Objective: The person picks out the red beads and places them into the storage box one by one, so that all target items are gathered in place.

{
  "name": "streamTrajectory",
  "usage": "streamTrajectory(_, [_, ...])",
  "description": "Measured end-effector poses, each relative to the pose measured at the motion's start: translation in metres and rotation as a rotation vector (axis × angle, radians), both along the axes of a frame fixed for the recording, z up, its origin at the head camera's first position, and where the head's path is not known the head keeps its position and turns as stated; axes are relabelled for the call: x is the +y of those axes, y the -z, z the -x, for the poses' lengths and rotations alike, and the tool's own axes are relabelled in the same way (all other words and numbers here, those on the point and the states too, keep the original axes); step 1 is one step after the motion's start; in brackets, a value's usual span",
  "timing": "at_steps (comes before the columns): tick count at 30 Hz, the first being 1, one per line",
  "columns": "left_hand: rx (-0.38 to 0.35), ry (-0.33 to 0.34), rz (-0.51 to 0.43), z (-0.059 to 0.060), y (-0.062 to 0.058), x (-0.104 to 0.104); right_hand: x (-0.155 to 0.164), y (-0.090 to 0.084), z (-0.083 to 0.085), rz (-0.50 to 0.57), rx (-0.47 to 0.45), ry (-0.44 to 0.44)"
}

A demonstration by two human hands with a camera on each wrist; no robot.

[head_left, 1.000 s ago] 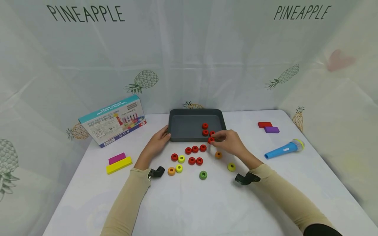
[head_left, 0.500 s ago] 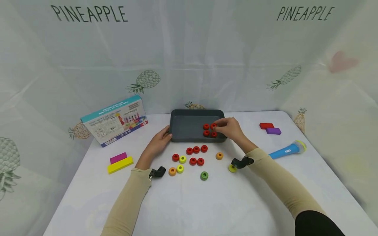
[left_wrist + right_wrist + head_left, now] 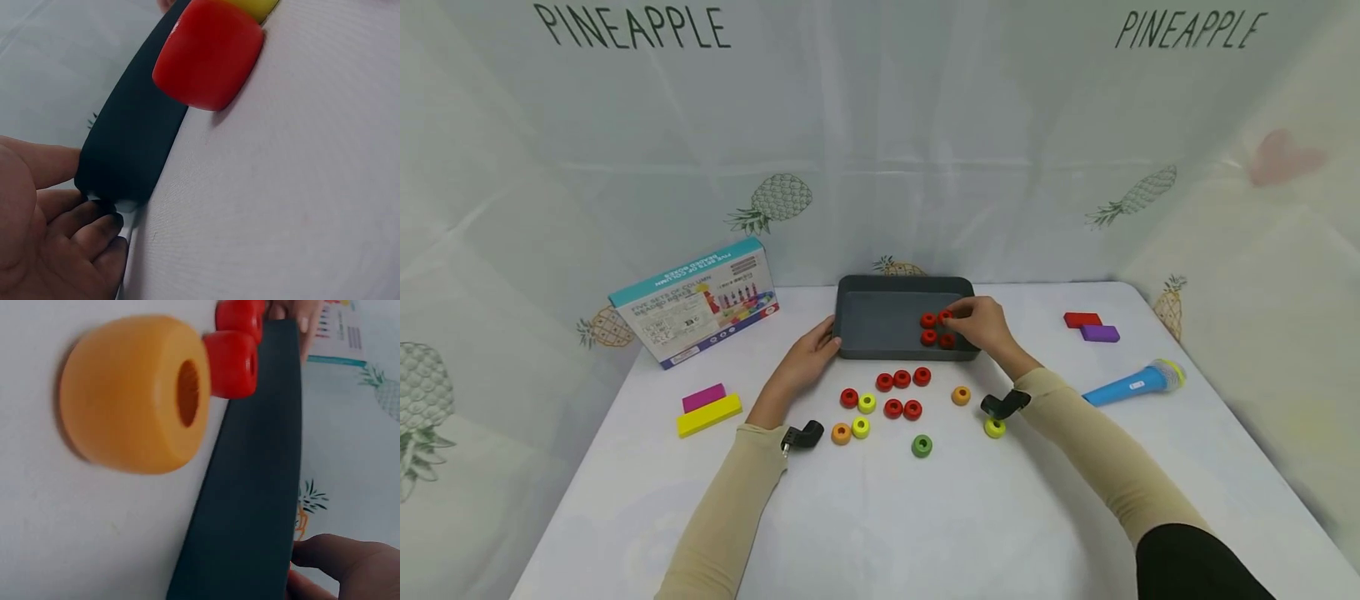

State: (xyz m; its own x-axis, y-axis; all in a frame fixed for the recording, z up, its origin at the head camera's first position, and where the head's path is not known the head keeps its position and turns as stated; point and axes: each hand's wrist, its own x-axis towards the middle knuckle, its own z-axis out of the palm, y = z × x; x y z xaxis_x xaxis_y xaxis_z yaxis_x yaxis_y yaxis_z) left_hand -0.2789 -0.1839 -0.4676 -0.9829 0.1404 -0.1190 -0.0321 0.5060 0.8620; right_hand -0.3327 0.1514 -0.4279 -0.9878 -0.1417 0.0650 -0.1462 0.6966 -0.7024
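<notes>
A dark grey tray [image 3: 880, 287] sits at the middle back of the white table. My left hand [image 3: 808, 360] grips its near left corner; the left wrist view shows my thumb and curled fingers [image 3: 94, 228] against the tray wall [image 3: 134, 144]. My right hand [image 3: 983, 325] reaches into the tray and pinches a red ring [image 3: 945, 316] beside three other red rings [image 3: 929, 337]. In front of the tray lie several loose rings: red [image 3: 902, 378], yellow [image 3: 867, 403], orange [image 3: 961, 395] and green [image 3: 922, 446]. The orange ring [image 3: 134, 394] fills the right wrist view.
A printed toy box [image 3: 696, 302] stands at the back left, with a magenta block [image 3: 703, 397] and a yellow block [image 3: 709, 415] in front of it. At the right lie a red block [image 3: 1082, 319], a purple block [image 3: 1100, 333] and a blue microphone [image 3: 1131, 383].
My right hand has carried a red ring from the tray's front edge into the tray, beside the other red rings. My left hand has stayed on the tray's corner.
</notes>
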Motion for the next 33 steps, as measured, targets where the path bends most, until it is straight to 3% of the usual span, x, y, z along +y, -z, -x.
streamTrajectory(17, [0.003,-0.002,-0.010,-0.001,-0.001,0.001,-0.014,0.005,-0.002,-0.158,0.008,-0.009])
streamTrajectory(33, [-0.012,-0.005,-0.013,-0.003,-0.002,0.001,-0.009,0.006,-0.002,-0.119,0.032,-0.017])
